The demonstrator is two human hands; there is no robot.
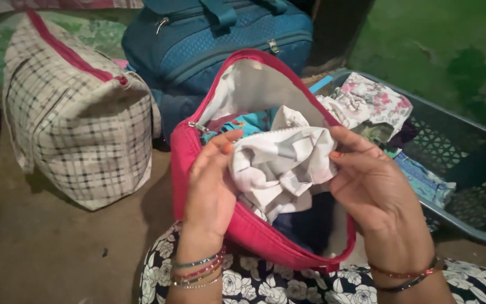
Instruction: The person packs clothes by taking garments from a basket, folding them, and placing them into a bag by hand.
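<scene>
Mid-frame, the left hand [212, 186] and right hand [375, 186] each have a grip pinched on a folded white cloth [282, 163], held over the open pink bag [254, 231]. A laundry basket [479, 225] sits at right, a checked bag [80, 124] upper left.

White cloth with grey print [279, 166]: crumpled, bunched, held at the mouth of the bag. Pink zip bag [243, 225]: unzipped, lid flap raised, white lining exposed, resting on the lap, other folded garments inside.
</scene>
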